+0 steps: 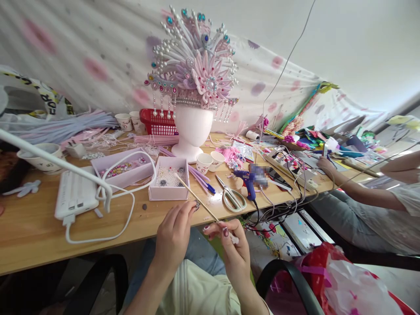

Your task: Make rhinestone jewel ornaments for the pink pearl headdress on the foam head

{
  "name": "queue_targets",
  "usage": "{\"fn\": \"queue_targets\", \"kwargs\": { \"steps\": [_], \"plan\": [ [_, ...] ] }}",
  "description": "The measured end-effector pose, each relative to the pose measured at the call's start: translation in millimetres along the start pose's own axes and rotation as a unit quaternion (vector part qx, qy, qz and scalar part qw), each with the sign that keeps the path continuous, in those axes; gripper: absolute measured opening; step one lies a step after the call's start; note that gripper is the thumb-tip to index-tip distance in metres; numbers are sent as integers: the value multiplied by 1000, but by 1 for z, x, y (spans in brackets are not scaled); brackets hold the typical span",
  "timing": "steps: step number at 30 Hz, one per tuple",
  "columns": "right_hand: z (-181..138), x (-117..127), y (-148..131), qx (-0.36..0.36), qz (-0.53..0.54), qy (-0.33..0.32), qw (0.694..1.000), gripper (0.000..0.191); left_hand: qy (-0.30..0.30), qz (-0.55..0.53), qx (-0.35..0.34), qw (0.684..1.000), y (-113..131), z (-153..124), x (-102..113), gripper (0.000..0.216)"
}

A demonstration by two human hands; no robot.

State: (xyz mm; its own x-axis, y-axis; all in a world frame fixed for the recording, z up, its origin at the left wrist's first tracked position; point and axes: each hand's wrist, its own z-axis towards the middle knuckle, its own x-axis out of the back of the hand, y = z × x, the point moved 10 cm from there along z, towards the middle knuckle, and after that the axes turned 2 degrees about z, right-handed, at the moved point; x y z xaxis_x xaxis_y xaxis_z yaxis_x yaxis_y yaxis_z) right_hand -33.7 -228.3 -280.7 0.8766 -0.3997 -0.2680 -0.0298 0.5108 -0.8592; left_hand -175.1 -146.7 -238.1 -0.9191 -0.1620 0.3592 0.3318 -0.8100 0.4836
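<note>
My right hand (233,243) is closed around a thin wooden stick (197,197), with something whitish at its lower end by the palm. The stick slants up to the left, its tip over the box of small beads (169,195). Just left of it, my left hand (175,227) has its fingers pinched together on a small, dark, shiny piece (197,204), too small to name. Beyond the hands, a white mannequin head (193,127) wears a tall headdress (210,78) of pink flowers, pearls and coloured gems.
Scissors (233,199) and a blue glue gun (247,181) lie right of the box. Paper cups (204,163) stand behind. A power bank (74,194) with white cables and a gem box (123,168) are at left. A co-worker's arm (357,190) rests at far right.
</note>
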Motion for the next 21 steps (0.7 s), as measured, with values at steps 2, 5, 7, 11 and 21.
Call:
{"fn": "queue_targets", "kwargs": {
  "steps": [2,5,7,11,21],
  "plan": [
    [1,-2,7,-29,54,-3,998,11,0,-16,22,1000,-3,1,-1,20],
    [2,-5,17,-78,127,-3,989,11,-6,-57,73,996,-11,-1,-3,17],
    [1,-5,23,-110,170,10,979,12,-14,-107,134,985,-20,-4,-6,15],
    [-4,-4,36,-199,244,74,946,21,-34,-234,281,930,-39,-18,-20,13],
    [-4,20,32,-246,297,266,884,41,-46,-467,484,739,-46,-36,-47,40]
  ]
}}
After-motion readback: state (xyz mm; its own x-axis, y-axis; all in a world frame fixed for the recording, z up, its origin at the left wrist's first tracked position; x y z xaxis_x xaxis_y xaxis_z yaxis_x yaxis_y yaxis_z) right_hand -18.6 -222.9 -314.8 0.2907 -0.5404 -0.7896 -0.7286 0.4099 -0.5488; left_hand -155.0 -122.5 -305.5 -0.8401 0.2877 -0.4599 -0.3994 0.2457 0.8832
